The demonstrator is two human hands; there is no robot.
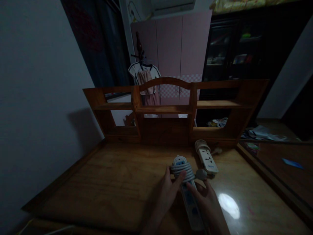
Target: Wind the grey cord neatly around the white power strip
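A long white power strip (192,212) with blue sockets lies lengthwise before me, its grey cord (183,170) wound in several turns around the far part. My left hand (171,184) grips the coiled cord from the left, thumb pressed on top of the turns. On the other side my right hand (204,192) is closed at the strip, its thumb on the strip just below the coil and its fingers near the plug (201,174). That plug sticks out to the right of the coil. Whether the strip's far end touches the table cannot be told.
A second, shorter power strip (207,160) with its cord wrapped at the far end lies on the wooden table (110,176) to the right. A wooden shelf unit (165,109) borders the table's back. A white wall (46,98) rises at the left.
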